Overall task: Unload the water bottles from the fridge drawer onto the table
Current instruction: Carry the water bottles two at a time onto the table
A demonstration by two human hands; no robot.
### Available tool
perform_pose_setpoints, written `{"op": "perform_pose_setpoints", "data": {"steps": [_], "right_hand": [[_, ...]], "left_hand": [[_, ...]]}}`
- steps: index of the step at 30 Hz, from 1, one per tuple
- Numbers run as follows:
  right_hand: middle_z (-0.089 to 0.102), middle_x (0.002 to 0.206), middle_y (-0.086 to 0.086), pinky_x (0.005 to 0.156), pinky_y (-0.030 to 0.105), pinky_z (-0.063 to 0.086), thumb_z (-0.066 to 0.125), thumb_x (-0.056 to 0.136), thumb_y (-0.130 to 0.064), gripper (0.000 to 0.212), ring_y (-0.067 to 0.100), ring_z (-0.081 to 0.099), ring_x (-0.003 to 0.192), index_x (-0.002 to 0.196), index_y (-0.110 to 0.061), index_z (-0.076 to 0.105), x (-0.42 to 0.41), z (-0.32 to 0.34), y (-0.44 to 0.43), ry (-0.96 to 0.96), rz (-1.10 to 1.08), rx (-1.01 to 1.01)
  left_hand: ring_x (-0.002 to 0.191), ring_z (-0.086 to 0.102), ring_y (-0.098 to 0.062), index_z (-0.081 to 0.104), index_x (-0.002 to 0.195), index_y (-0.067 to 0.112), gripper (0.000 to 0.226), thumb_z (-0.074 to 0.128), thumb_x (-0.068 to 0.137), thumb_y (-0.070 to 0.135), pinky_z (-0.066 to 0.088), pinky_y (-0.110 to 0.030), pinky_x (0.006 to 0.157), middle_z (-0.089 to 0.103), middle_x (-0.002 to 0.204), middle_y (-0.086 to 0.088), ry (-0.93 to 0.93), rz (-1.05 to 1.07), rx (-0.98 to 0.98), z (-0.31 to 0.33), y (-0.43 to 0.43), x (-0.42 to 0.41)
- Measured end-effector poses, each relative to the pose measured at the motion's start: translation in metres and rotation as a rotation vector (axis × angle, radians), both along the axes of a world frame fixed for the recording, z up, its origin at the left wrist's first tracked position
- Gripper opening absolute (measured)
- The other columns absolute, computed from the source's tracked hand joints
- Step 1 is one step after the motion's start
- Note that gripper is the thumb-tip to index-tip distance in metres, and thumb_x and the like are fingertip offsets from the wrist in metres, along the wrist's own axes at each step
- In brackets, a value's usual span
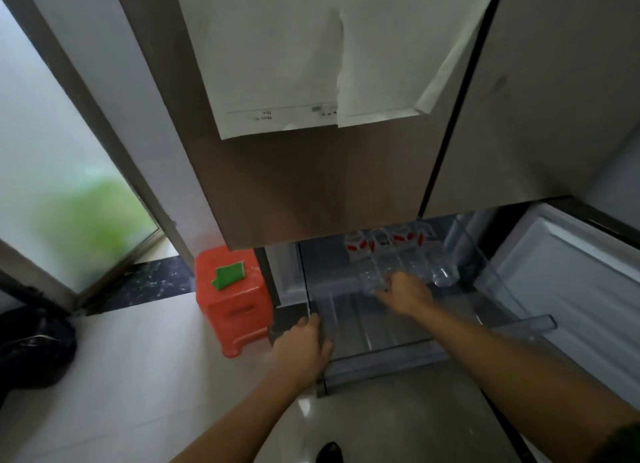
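The clear plastic fridge drawer (349,320) is pulled out at the bottom of the fridge. Several clear water bottles (412,254) with red-and-white labels lie at its back. My right hand (405,292) reaches into the drawer and its fingers close round the base of the nearest water bottle (372,277). My left hand (304,341) grips the drawer's front left corner. The front half of the drawer holds nothing. No table is in view.
An orange plastic stool (232,296) with a green object (228,275) on top stands left of the drawer. The open lower fridge door (571,289) is at the right. Papers (311,53) hang on the upper door. A dark bag (31,348) lies on the floor at left.
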State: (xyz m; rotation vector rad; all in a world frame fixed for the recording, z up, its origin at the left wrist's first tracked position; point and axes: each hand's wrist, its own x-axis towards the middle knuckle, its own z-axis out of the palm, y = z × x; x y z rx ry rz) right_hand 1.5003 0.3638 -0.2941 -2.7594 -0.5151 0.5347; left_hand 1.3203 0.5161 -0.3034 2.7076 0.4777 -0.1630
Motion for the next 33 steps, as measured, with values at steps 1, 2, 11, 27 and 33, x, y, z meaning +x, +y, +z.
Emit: {"op": "perform_pose_setpoints", "data": {"steps": [1, 2, 11, 27, 33], "right_hand": [[0.065, 0.091, 0.008, 0.069, 0.029, 0.044, 0.061, 0.09, -0.047, 0.039, 0.026, 0.063, 0.088, 0.097, -0.009, 0.065, 0.009, -0.004, 0.007, 0.0, -0.002, -0.043], [0.064, 0.095, 0.01, 0.07, 0.028, 0.043, 0.061, 0.09, -0.047, 0.042, 0.028, 0.063, 0.093, 0.101, -0.006, 0.064, 0.018, -0.011, 0.015, 0.018, -0.003, -0.062], [0.024, 0.152, 0.032, 0.106, 0.047, 0.038, 0.044, 0.093, -0.059, 0.098, 0.044, 0.043, 0.129, 0.149, 0.009, 0.001, 0.072, -0.089, 0.08, -0.148, 0.167, -0.306], [0.06, 0.125, 0.004, 0.085, 0.031, 0.052, 0.082, 0.067, -0.029, 0.08, 0.022, 0.061, 0.106, 0.138, -0.024, 0.045, 0.071, -0.067, -0.056, 0.236, 0.733, -0.327], [0.064, 0.12, -0.002, 0.088, 0.035, 0.052, 0.077, 0.072, -0.049, 0.06, 0.018, 0.062, 0.103, 0.123, -0.025, 0.057, 0.102, -0.067, -0.082, 0.336, 0.711, -0.184]], "left_hand": [[0.103, 0.06, -0.03, 0.046, 0.117, 0.017, 0.035, 0.044, 0.092, 0.043, 0.047, -0.038, 0.08, 0.056, 0.116, -0.007, 0.033, -0.008, 0.006, -0.004, 0.0, 0.003], [0.104, 0.06, -0.03, 0.046, 0.118, 0.017, 0.036, 0.044, 0.092, 0.043, 0.046, -0.037, 0.081, 0.056, 0.117, -0.007, 0.061, -0.009, 0.01, -0.007, 0.0, 0.005], [0.094, 0.061, -0.03, 0.051, 0.114, 0.02, 0.031, 0.043, 0.092, 0.04, 0.046, -0.035, 0.074, 0.059, 0.112, -0.008, 0.053, 0.115, -0.097, -0.014, -0.004, 0.004], [0.115, 0.053, -0.039, 0.035, 0.136, 0.017, 0.05, 0.046, 0.095, 0.042, 0.046, -0.046, 0.098, 0.044, 0.136, -0.019, 0.158, 0.562, -0.357, -0.051, -0.042, 0.107], [0.064, 0.064, -0.027, 0.047, 0.123, 0.007, 0.046, 0.041, 0.098, 0.046, 0.052, -0.032, 0.053, 0.06, 0.105, -0.023, 0.487, 0.707, -0.736, -0.058, -0.046, 0.124]]}}
